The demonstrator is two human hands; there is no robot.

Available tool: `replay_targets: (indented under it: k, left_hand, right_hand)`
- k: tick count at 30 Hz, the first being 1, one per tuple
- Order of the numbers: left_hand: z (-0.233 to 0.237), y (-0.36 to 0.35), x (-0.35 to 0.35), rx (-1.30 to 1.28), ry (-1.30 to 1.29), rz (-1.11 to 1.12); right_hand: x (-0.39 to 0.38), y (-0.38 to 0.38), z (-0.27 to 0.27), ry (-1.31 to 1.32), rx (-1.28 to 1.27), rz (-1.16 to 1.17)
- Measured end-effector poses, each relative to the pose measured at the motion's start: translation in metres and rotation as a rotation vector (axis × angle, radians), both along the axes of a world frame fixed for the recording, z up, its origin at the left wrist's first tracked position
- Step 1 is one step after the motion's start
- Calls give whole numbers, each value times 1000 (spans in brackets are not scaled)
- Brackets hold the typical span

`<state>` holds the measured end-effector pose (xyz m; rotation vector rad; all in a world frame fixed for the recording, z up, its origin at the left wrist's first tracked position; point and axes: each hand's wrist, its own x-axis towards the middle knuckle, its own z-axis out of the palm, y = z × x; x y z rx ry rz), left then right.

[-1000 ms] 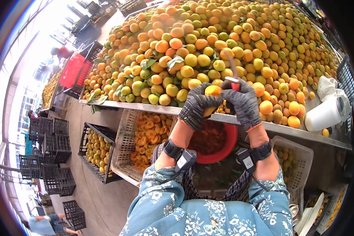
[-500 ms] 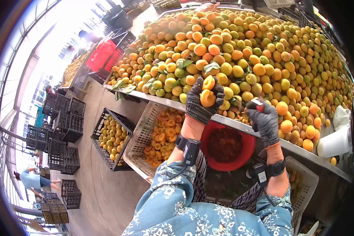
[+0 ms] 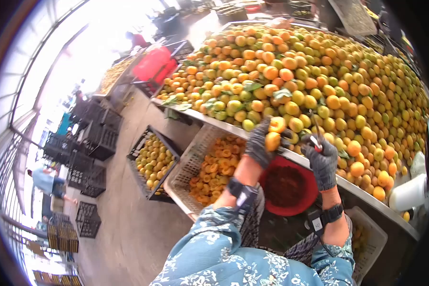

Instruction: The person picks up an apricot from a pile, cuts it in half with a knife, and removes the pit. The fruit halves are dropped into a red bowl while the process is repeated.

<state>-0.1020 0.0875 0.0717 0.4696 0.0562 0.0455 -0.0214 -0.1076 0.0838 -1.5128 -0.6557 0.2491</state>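
Note:
My gloved left hand (image 3: 263, 143) holds a split apricot (image 3: 275, 125), its orange halves facing up, above the metal table edge. To its right, my gloved right hand (image 3: 321, 162) is closed round a small knife (image 3: 315, 139) with a red and white handle, blade pointing up. Beyond both hands lies a large heap of whole apricots (image 3: 291, 64), yellow, orange and green, with some leaves. A white basket (image 3: 179, 176) of halved apricots stands below my left forearm. Under the table edge, between my arms, a red basin (image 3: 304, 204) contains dark brown-red bits.
A black crate (image 3: 140, 180) of whole apricots stands on the floor at left. Stacked black crates (image 3: 93, 138) and a person in blue (image 3: 45, 180) are farther left. A white bucket (image 3: 405, 193) lies at the table's right end; a white crate (image 3: 374, 238) sits below.
The view has shifted, so the heap and baskets appear farther right and lower. My right hand has turned, and the knife blade now shows pointing up. The split fruit remains in my left hand.

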Motion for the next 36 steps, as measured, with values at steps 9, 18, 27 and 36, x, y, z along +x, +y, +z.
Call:
replay_targets:
  k: [9,18,27,36]
  left_hand:
    - [-12,-56,17,135,281,660]
    - [-108,-6,52,1786,445,835]
    - [-111,-5,52,2212,498,806]
    - [-113,-9,43,1592,388,951]
  right_hand:
    - [-14,24,-21,-407,-139,7]
    - [3,43,-69,-110,18,259]
    - [-1,56,-75,-54,157,210]
    - [-2,62,-85,249,323,248]
